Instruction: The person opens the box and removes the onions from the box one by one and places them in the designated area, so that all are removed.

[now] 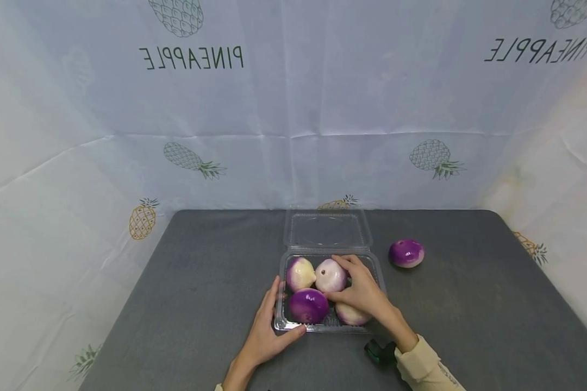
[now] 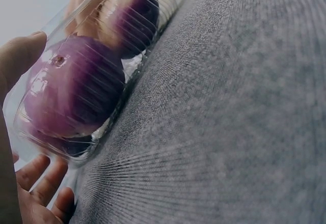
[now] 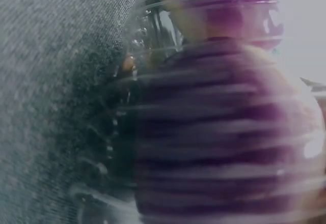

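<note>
Clear open box (image 1: 333, 328), left hand (image 1: 266, 328) spread along edges; right hand (image 1: 363, 287) gripping pale onion (image 1: 328, 276)

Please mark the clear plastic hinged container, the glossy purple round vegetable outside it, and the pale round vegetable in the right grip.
Clear plastic hinged container (image 1: 330, 328): head view, front rim.
Glossy purple round vegetable (image 1: 405, 252): head view, purple upper side.
Pale round vegetable (image 1: 330, 276): head view, pale top.
</note>
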A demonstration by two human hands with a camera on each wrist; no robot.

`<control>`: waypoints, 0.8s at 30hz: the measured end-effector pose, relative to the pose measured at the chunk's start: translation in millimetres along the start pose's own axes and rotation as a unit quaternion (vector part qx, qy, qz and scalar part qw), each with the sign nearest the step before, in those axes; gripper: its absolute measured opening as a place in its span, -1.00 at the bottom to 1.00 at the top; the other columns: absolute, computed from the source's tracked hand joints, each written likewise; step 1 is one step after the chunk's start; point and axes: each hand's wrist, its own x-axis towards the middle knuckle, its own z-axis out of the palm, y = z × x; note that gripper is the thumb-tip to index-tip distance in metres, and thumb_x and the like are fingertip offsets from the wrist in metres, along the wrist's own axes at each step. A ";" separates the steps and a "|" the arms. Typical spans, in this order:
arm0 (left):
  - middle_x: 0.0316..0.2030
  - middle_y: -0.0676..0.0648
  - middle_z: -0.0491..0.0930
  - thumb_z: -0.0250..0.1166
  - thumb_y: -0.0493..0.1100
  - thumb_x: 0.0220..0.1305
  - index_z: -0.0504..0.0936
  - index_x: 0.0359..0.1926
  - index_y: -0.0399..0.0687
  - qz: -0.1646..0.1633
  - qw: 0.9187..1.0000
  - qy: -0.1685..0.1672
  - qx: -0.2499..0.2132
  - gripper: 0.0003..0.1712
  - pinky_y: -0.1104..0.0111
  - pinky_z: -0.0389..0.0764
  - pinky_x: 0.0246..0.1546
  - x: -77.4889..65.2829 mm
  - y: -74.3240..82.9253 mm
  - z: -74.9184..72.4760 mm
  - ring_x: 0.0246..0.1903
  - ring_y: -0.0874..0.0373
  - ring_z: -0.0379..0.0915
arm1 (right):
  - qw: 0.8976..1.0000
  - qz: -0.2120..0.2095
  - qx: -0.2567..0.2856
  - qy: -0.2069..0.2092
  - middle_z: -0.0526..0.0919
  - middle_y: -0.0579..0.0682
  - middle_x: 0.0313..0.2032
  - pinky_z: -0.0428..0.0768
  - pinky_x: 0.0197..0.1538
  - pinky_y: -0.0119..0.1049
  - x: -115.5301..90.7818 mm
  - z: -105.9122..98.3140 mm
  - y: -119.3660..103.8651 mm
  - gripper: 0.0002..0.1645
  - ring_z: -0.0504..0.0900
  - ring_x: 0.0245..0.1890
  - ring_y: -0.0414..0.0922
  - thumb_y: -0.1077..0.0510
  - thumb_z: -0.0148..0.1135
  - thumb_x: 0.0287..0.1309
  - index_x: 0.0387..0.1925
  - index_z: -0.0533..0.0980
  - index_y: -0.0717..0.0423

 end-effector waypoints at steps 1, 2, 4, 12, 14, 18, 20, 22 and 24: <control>0.41 -0.25 0.39 0.60 -0.02 -0.06 0.03 0.62 -0.14 0.001 1.000 0.001 0.000 0.32 0.37 0.59 -0.01 0.1 -0.1 0.0 0.17 0.08 0.47 | 1.000 0.000 0.002 0.002 0.61 0.18 0.05 0.64 -0.01 -0.10 0.0 -0.4 -0.5 0.00 0.63 -0.02 0.03 0.09 0.72 -0.25 0.28 0.50 0.34; 0.41 -0.25 0.39 0.60 -0.02 -0.07 0.03 0.61 -0.15 0.003 1.000 0.002 0.000 0.32 0.38 0.59 -0.02 0.2 -0.2 0.1 0.17 0.07 0.47 | 1.000 0.000 0.003 0.003 0.60 0.18 0.05 0.65 -0.02 -0.11 -0.1 -0.9 -1.0 0.00 0.63 -0.03 0.03 0.09 0.72 -0.25 0.28 0.50 0.33; 0.40 -0.26 0.40 0.60 -0.02 -0.07 0.04 0.61 -0.16 0.008 1.000 0.003 0.000 0.31 0.39 0.58 -0.04 0.3 -0.4 0.2 0.16 0.07 0.48 | 1.000 -0.001 0.005 0.005 0.60 0.18 0.06 0.65 -0.03 -0.12 -0.2 -2.1 -2.1 -0.01 0.63 -0.02 0.03 0.10 0.72 -0.25 0.28 0.51 0.32; 0.40 -0.26 0.39 0.61 -0.03 -0.06 0.03 0.61 -0.15 0.012 1.000 0.002 -0.002 0.32 0.38 0.58 -0.04 -0.1 -0.5 0.3 0.17 0.05 0.47 | 1.000 -0.007 0.001 0.010 0.58 0.19 0.11 0.64 0.01 -0.07 -2.2 -10.8 -6.5 -0.01 0.63 0.03 0.07 0.11 0.72 -0.22 0.31 0.50 0.28; 0.41 -0.26 0.39 0.61 -0.04 -0.06 0.02 0.62 -0.15 0.011 1.000 0.001 -0.001 0.32 0.37 0.59 -0.02 0.1 -0.3 0.2 0.18 0.05 0.47 | 1.000 -0.013 0.001 0.013 0.58 0.20 0.12 0.65 0.02 -0.03 -2.8 -13.6 -7.2 -0.01 0.64 0.04 0.08 0.12 0.71 -0.20 0.32 0.49 0.27; 0.41 -0.26 0.38 0.61 -0.03 -0.06 0.02 0.62 -0.14 0.008 1.000 0.000 -0.001 0.32 0.37 0.59 -0.02 0.4 0.1 -0.1 0.18 0.09 0.46 | 0.999 -0.031 0.002 0.024 0.57 0.22 0.14 0.66 0.02 0.03 -4.3 -19.5 -8.4 -0.01 0.64 0.05 0.11 0.17 0.70 -0.18 0.33 0.47 0.28; 0.41 -0.26 0.39 0.61 -0.03 -0.07 0.03 0.62 -0.14 0.006 1.000 0.000 -0.002 0.32 0.37 0.59 -0.02 0.5 0.2 -0.1 0.19 0.10 0.46 | 0.999 -0.037 0.004 0.030 0.56 0.23 0.15 0.67 0.03 0.05 -5.0 -22.3 -8.4 0.00 0.64 0.07 0.11 0.19 0.70 -0.19 0.34 0.46 0.28; 0.41 -0.26 0.39 0.61 -0.03 -0.07 0.03 0.61 -0.14 0.004 1.000 0.000 -0.002 0.32 0.37 0.59 -0.01 0.5 0.4 -0.2 0.19 0.10 0.46 | 0.999 -0.039 0.002 0.036 0.56 0.22 0.16 0.67 0.05 0.06 -5.8 -25.0 -8.0 0.01 0.64 0.08 0.11 0.19 0.70 -0.20 0.35 0.46 0.27; 0.42 -0.25 0.38 0.61 -0.03 -0.07 0.03 0.62 -0.14 0.001 1.000 -0.001 -0.003 0.32 0.37 0.59 0.01 0.4 0.5 -0.4 0.19 0.11 0.46 | 0.998 -0.039 0.000 0.043 0.56 0.23 0.17 0.66 0.07 0.08 -6.6 -27.7 -7.1 0.02 0.63 0.10 0.11 0.19 0.70 -0.22 0.35 0.46 0.26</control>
